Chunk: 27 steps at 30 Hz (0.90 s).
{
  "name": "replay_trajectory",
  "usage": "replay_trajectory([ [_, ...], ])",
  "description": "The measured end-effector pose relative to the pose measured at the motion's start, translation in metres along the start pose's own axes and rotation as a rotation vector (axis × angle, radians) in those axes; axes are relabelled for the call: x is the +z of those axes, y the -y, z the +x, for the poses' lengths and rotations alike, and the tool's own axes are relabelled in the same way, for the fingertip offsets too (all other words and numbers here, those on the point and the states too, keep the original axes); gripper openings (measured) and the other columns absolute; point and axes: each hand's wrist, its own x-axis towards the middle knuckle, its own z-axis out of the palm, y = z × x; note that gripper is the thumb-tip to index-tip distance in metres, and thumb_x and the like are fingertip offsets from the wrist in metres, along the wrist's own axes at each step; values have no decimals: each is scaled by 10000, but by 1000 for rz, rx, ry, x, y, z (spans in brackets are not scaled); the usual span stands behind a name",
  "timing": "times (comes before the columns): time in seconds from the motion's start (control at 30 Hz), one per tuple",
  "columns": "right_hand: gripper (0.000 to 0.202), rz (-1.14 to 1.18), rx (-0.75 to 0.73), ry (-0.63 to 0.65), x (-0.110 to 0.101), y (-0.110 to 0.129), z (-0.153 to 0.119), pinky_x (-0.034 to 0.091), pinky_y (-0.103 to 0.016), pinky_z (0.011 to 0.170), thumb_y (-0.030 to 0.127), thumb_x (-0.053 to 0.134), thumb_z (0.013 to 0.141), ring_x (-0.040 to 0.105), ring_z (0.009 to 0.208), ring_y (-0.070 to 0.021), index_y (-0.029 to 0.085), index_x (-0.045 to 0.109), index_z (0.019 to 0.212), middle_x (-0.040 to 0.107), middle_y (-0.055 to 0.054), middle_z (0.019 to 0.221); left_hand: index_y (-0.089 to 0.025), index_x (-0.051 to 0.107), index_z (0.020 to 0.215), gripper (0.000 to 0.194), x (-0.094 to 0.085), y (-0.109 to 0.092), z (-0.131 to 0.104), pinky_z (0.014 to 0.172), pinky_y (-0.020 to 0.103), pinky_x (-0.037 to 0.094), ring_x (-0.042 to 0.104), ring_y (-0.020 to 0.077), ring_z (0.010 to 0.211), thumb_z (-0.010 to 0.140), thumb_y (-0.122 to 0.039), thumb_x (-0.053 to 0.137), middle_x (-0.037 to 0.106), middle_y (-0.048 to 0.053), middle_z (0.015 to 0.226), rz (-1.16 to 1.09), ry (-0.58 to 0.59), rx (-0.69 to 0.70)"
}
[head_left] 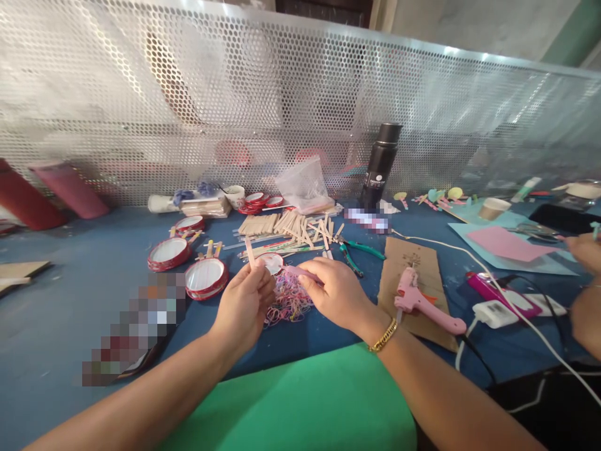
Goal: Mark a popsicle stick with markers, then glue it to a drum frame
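Between its thumb and fingers, my left hand pinches a flat wooden craft stick, pointing upward. My right hand is closed around a slim pink-purple object; its kind cannot be made out. Just behind and between both hands shows a small red-rimmed white disc; whether it is held or lies on the table is unclear. Below it lies a tangled heap of thin multicoloured cords. Left of my left hand are red-rimmed drum-like rounds, with short sticks near them.
Loose craft sticks and teal-handled pliers lie beyond my hands. A pink glue gun rests on cardboard at right, near cables and a power strip. A black bottle stands behind. Another person's hand is far right.
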Motion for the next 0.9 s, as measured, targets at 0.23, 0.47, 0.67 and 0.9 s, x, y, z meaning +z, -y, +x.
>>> replay_trajectory([
  [0.23, 228, -29, 12, 26, -1, 3, 0, 395, -297, 726, 277, 523, 968, 609, 820, -180, 184, 716, 1049, 711, -52, 913, -206, 471, 697, 328, 0, 3, 0, 407, 176, 212, 248, 64, 447, 858, -371, 704, 323, -95, 541, 81, 19, 62],
  [0.47, 223, -12, 6, 13, 0, 2, 0, 396, -291, 714, 271, 531, 967, 599, 803, -175, 183, 720, 1048, 696, -50, 888, -206, 526, 772, 277, -3, 8, 4, 414, 189, 169, 223, 63, 444, 844, -397, 713, 305, -104, 538, 144, 45, 77],
  [0.67, 235, 45, 6, 17, 3, 3, -1, 390, -290, 715, 272, 500, 989, 587, 797, -175, 173, 713, 992, 685, -51, 861, -207, 562, 829, 278, -1, 11, 1, 423, 199, 179, 235, 78, 459, 825, -429, 728, 317, -98, 542, 164, 65, 97],
  [0.9, 267, 140, 14, -39, 8, 9, -4, 391, -298, 709, 273, 462, 1003, 571, 769, -170, 169, 693, 921, 680, -47, 837, -199, 614, 881, 269, 1, 13, -2, 435, 204, 212, 244, 82, 484, 824, -431, 737, 344, -90, 564, 174, 53, 165],
])
